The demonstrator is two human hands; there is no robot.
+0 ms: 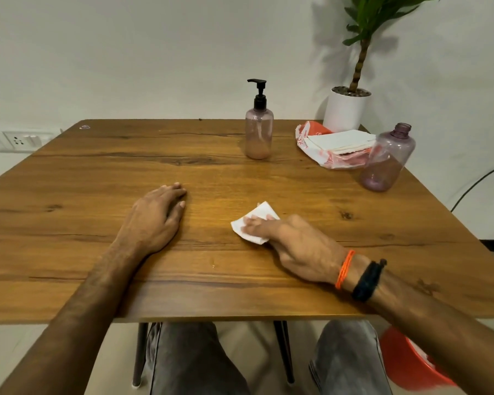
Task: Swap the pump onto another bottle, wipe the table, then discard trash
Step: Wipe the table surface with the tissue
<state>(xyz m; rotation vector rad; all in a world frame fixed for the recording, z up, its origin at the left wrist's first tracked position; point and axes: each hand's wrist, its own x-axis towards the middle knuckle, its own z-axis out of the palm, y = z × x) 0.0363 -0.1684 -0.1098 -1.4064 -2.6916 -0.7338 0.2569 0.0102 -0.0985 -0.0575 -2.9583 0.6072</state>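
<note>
On the wooden table (97, 223), my right hand (300, 246) presses a folded white tissue (254, 222) flat against the middle of the top. My left hand (157, 215) rests palm down to the left, fingers loose, holding nothing. A pinkish bottle (258, 135) with the black pump (259, 92) screwed on stands upright at the back centre. A second purple bottle (387, 161) stands at the right with no cap, its neck bare.
A red-and-white pack of white tissues (337, 146) lies at the back right between the two bottles. A white pot with a plant (347, 109) stands behind it. An orange bin (405, 360) sits on the floor under the table's right corner.
</note>
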